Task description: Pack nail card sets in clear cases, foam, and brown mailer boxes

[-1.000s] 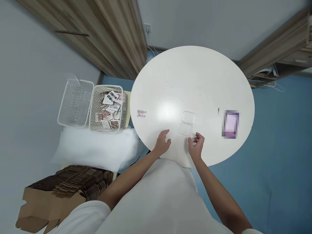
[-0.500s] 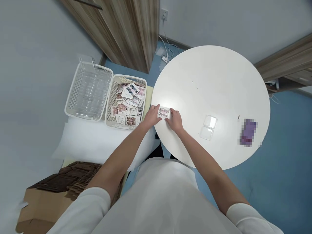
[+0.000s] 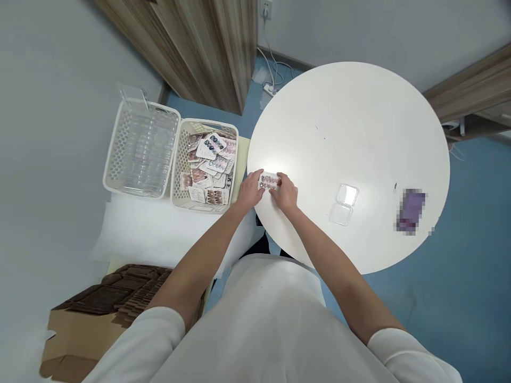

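Observation:
Between my hands, at the left edge of the white round table (image 3: pixel 351 122), is a card of press-on nails (image 3: pixel 269 181) with two rows of pinkish, shiny nails. My left hand (image 3: pixel 250 190) grips its left end, thumb and fingers closed on the edge. My right hand (image 3: pixel 286 192) pinches the right end in the same way. To the right on the table lies a clear plastic case (image 3: pixel 344 204), opened flat with its two halves joined.
Left of the table, a white basket (image 3: pixel 175 186) holds many nail cards. Beside it another basket (image 3: pixel 109 159) holds stacked clear cases. A cardboard box (image 3: pixel 72 335) with brown pieces stands at lower left. A blurred purple object (image 3: pixel 411 211) lies on the table's right.
Both hands still hold the nail card in nearly the same place. The camera view has shifted slightly; nothing has been let go or newly taken.

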{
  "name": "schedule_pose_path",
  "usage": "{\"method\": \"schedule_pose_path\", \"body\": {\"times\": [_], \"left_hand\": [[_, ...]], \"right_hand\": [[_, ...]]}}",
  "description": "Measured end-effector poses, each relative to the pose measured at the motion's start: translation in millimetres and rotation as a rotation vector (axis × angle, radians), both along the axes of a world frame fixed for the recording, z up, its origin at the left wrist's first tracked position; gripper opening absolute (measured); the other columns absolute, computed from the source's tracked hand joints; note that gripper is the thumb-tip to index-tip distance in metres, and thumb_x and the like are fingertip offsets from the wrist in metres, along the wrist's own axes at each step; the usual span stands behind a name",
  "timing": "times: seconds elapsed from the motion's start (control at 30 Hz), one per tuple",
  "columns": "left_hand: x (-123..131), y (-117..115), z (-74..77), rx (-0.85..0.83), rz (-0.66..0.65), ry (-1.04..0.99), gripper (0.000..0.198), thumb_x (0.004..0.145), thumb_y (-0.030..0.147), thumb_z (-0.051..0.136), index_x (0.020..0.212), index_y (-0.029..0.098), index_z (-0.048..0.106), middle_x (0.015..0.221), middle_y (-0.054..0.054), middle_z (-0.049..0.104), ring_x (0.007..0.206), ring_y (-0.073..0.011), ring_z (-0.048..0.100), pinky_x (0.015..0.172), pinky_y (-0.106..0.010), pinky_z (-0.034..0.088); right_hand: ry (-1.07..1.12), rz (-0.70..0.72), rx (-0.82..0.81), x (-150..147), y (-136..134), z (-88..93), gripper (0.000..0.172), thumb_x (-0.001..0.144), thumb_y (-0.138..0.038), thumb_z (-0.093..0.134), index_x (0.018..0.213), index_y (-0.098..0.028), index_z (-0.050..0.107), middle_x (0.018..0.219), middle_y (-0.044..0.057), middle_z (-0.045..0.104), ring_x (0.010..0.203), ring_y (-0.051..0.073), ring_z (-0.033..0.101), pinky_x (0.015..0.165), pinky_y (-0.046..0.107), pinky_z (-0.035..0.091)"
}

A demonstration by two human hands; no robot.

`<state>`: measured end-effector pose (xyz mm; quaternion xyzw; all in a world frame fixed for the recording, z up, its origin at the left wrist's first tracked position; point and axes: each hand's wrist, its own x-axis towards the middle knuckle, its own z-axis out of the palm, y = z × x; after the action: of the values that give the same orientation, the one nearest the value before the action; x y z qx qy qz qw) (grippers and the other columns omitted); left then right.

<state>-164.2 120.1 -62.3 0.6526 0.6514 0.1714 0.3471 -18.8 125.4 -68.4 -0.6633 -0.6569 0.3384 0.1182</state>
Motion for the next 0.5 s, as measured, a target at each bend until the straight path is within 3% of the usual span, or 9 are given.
{"method": "schedule_pose_path", "body": {"times": [0.13,0.27,0.5], "left_hand": [[4,-6,1.5,0.003,-0.026,-0.004,0.065,0.069,0.015,0.057,0.129,0.017,0.032,0.109,-0.009,0.048,0.097,-0.0226,0.049,0.084,-0.037,0.04],[20,-16,10.1,0.028,-0.128,-0.036,0.066,0.07,0.014,0.055,0.131,0.019,0.03,0.103,-0.007,0.049,0.092,-0.0202,0.05,0.083,-0.034,0.041],[98,-44,28.3,0.043,-0.273,-0.077,0.063,0.072,0.017,0.057,0.129,0.019,0.031,0.099,-0.007,0.051,0.087,-0.0198,0.05,0.077,-0.034,0.044]], "right_hand": [[0.154,0.003,-0.002,11,-6,2.1,0.051,0.071,-0.021,0.053,0.119,-0.021,0.036,0.094,0.004,0.053,0.081,0.018,0.05,0.078,0.037,0.04],[0.279,-0.014,-0.009,41,-19,8.5,0.054,0.07,-0.02,0.054,0.121,-0.019,0.036,0.094,0.004,0.051,0.077,0.015,0.049,0.073,0.031,0.043],[0.337,-0.048,-0.05,136,-61,24.8,0.06,0.069,-0.022,0.057,0.125,-0.022,0.035,0.094,0.003,0.05,0.075,0.014,0.048,0.075,0.033,0.045]]}}
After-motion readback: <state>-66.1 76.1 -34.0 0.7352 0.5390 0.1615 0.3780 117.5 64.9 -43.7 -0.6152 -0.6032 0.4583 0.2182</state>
